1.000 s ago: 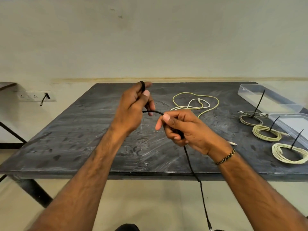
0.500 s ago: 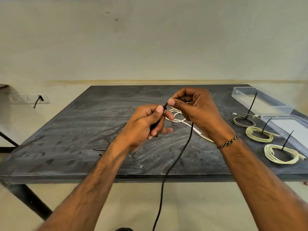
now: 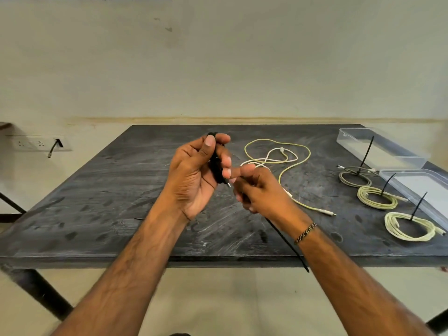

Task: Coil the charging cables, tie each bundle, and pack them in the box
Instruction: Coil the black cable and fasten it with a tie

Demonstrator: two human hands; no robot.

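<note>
While the left hand [image 3: 194, 173] grips the coiled black cable [image 3: 216, 166] upright above the bench [image 3: 101, 202], the right hand [image 3: 259, 190] pinches its tail, which trails down toward the near edge.

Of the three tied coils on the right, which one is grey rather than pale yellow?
The farthest coil, beside the clear box: it is grey, while the middle coil and nearest coil are pale yellow.
</note>
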